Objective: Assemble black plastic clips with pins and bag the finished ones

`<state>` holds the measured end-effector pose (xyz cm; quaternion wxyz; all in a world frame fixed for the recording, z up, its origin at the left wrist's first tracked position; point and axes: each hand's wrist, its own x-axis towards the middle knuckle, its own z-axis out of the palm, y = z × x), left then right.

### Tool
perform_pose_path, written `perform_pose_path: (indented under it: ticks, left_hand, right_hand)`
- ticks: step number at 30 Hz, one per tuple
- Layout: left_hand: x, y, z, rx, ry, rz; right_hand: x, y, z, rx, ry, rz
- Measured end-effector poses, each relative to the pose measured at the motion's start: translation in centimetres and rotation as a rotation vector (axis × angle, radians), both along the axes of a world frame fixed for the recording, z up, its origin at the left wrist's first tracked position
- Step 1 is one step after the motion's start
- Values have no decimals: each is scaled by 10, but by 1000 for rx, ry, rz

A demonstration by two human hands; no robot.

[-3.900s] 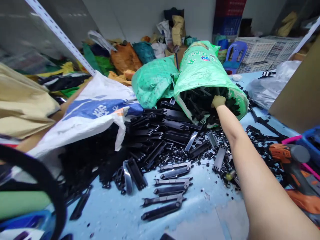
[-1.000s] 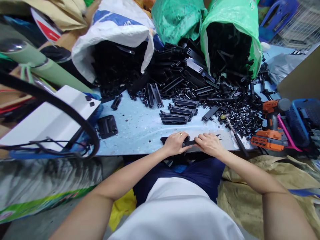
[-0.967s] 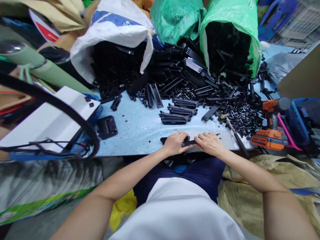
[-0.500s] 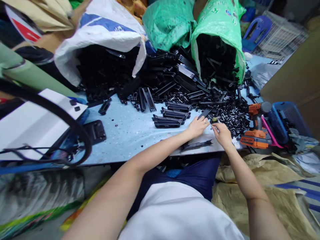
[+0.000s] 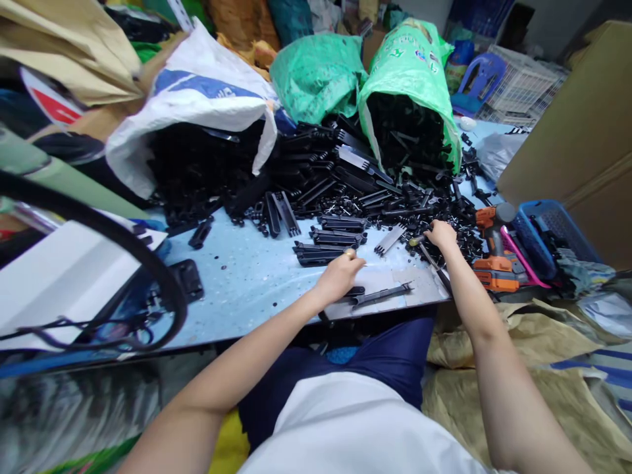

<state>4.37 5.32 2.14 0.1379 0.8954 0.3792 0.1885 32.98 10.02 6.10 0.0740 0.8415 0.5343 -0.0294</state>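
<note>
black long part (image 5: 381,295), one: lay on a pale board (image 5: 424,284) at the near edge of the desk (image 5: 237,283), its pointed end to the right. second black piece (image 5: 356,291): just beside it, partly behind the left hand (image 5: 340,276). left grip: fingers curled together; whether anything was pinched there could not be told. right hand (image 5: 441,236): at the edge of the small parts (image 5: 464,242), fingertips bent down; contents of that grip, if any, hidden.

progress, as judged: three sets of black parts (image 5: 339,238) were laid out just behind the left hand, seemingly done or set aside; fastening could not be confirmed. the part on the board looked unfinished. much remained: a heap of long parts (image 5: 316,158), and more black parts inside the green bag (image 5: 409,66) and the white-and-blue bag (image 5: 197,92).

tools: hammer (image 5: 428,253), yellow-headed, near the right hand; orange drill (image 5: 494,247), farther right.

writing: white characters and a small round emblem on the green bag, illegible; pale lettering on the blue band of the other bag, blurred; drill markings too small to read.
</note>
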Motion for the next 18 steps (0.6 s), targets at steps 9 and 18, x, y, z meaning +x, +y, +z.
perform_pose_path:
  ticks: [9, 18]
  left_hand:
    - [-108, -38, -14, -104, -110, 251]
    - [-91, -38, -7, 43, 190, 181]
  right_hand:
    - [8, -11, -1, 145, 65, 110]
    - [-64, -64, 6, 397, 451, 426]
